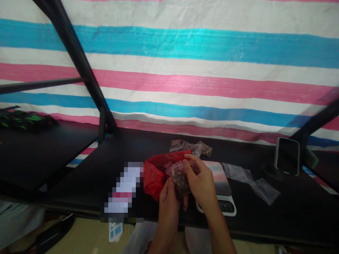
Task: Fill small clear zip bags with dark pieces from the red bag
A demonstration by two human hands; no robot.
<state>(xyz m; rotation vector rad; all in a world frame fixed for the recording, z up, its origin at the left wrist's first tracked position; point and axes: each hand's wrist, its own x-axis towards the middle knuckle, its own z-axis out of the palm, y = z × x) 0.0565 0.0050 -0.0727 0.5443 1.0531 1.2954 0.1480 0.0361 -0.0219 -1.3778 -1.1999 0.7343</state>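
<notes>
Both my hands hold a small clear plastic bag filled with dark brown bits, just above the front of the black table. My left hand grips the bag from below. My right hand pinches its top edge with fingers closed. Right behind the bag lies an open red plastic bag. A small digital scale with a pink-grey platform sits directly under my right hand.
Three filled small bags lie further back on the table. Empty clear bags lie right of the scale. A phone stands on a holder at the right. A black frame post rises at the left before a striped tarp.
</notes>
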